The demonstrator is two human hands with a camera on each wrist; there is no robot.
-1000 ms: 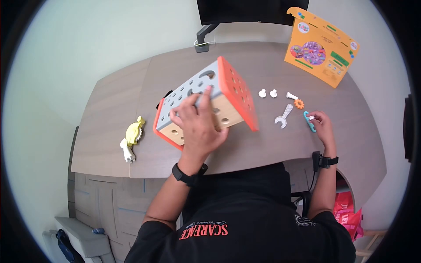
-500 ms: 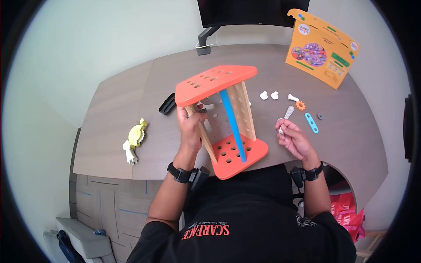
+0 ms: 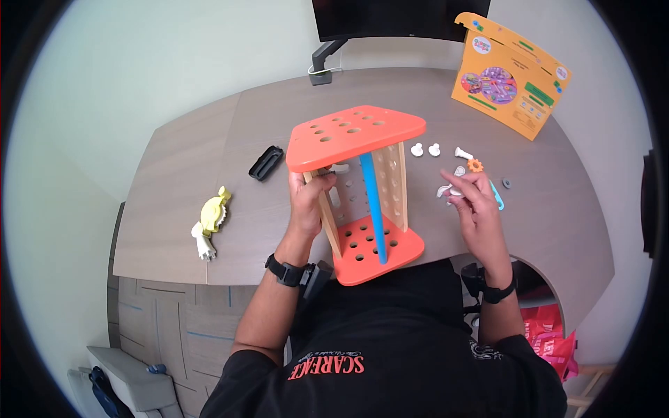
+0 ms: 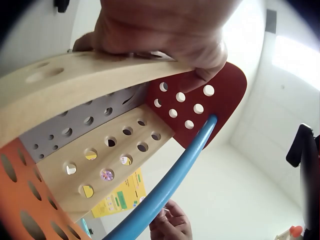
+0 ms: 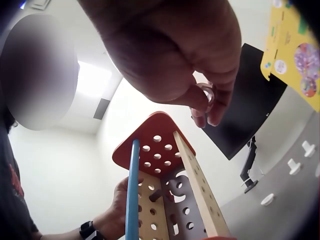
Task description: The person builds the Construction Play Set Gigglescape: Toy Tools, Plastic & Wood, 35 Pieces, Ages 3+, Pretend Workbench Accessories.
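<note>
A toy toolbox (image 3: 355,136) with orange end panels, holed wooden sides and a blue rod (image 3: 373,209) stands tilted on one end near the table's front edge. My left hand (image 3: 306,202) grips one wooden side, thumb inside the frame. A dark peg (image 5: 156,195) pokes through that wooden side, close to the left thumb. To the right of the toolbox, my right hand (image 3: 481,212) pinches a small white ring-like piece (image 5: 208,94) between thumb and fingers, above a light grey toy wrench (image 3: 460,171). The fingers partly cover the piece and the wrench.
Two white pegs (image 3: 426,150), a white bolt (image 3: 463,153), an orange gear (image 3: 475,166), a teal strip (image 3: 497,196) and a grey ring (image 3: 506,182) lie at right. At left are a black tray (image 3: 266,164) and a yellow toy saw (image 3: 214,210). An orange-yellow box (image 3: 512,76) stands behind.
The toolbox was turned from lying slanted to standing on one end, and my left hand moved to its wooden side. My right hand left the teal strip with the white piece, moving left.
</note>
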